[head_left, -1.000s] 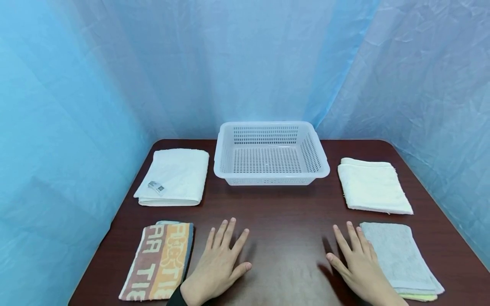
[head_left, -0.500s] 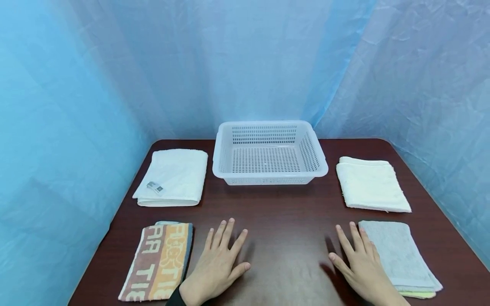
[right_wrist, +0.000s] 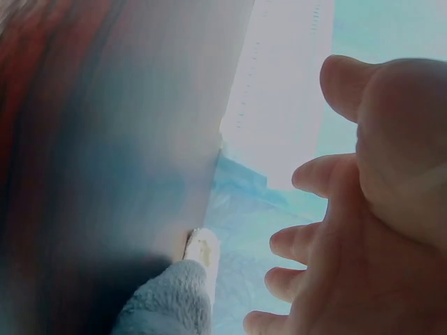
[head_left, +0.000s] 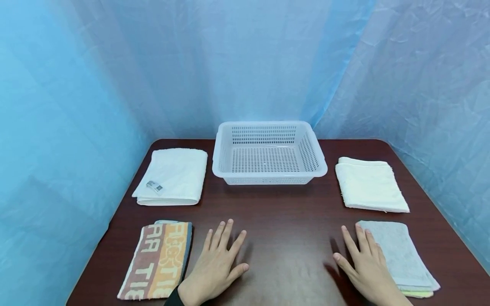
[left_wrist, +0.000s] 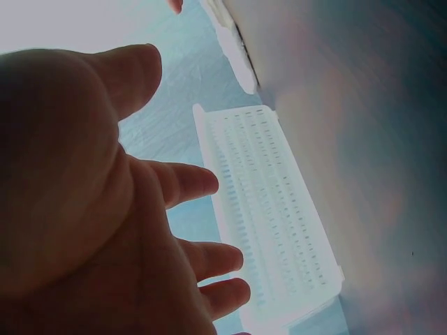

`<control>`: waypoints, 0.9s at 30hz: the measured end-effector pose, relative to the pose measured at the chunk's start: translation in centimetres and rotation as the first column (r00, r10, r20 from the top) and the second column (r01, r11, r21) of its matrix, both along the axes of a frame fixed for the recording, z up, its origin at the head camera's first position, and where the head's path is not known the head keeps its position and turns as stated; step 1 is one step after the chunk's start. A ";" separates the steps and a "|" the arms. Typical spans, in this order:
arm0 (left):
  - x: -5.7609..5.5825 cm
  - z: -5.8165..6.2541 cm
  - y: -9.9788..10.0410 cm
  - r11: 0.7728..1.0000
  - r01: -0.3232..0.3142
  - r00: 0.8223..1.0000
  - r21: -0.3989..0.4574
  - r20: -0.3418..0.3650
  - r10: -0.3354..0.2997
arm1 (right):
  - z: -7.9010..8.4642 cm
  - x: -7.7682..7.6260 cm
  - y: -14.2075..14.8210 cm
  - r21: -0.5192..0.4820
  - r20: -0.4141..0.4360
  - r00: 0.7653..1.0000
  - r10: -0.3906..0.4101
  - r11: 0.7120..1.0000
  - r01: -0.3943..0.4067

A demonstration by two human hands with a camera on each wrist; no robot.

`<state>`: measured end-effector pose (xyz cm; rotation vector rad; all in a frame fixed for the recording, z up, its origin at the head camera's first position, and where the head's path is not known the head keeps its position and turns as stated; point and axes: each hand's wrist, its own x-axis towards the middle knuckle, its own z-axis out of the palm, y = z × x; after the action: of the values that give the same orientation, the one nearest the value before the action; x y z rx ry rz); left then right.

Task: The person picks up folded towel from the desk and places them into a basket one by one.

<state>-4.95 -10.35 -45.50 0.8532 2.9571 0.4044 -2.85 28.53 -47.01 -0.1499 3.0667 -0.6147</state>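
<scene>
Plainly, neither hand holds anything. The left hand hovers over the dark wood counter, fingers spread and pinching nothing, just beside a folded orange-and-brown lettered towel. The right hand is stretched out likewise, fingers slightly fanned, beside a folded grey towel with a yellow-green layer peeking from under it; I can't tell whether the hand brushes that towel. Farther back, a white slotted plastic basket sits between a folded white towel with a printed label, on the person's left, and a folded cream towel on the right. The folding looks done, since each towel lies flat and squared. Otherwise I'd judge the work to be at its very start: every towel rests outside the basket, none is lifted, and all the moving is left to do.
</scene>
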 end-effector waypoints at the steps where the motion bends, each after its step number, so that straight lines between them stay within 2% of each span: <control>1: 0.0 0.0 0.0 1.000 0.000 1.000 -0.001 -0.001 0.000 | 0.0 0.0 0.1 0.002 0.004 1.000 -0.002 1.000 0.002; 9: 0.0 -0.1 0.1 1.000 0.004 1.000 -0.005 -0.012 -0.004 | -0.1 0.1 0.4 -0.010 0.017 1.000 -0.010 1.000 0.010; 27: 0.0 -0.1 0.2 1.000 0.002 1.000 0.007 0.025 -0.003 | -0.1 0.2 1.5 -0.006 0.011 0.999 -0.036 0.999 0.036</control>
<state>-4.94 -10.13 -45.61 0.8463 2.9336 0.4215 -2.66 30.06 -47.14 -0.0911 3.0635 -0.6239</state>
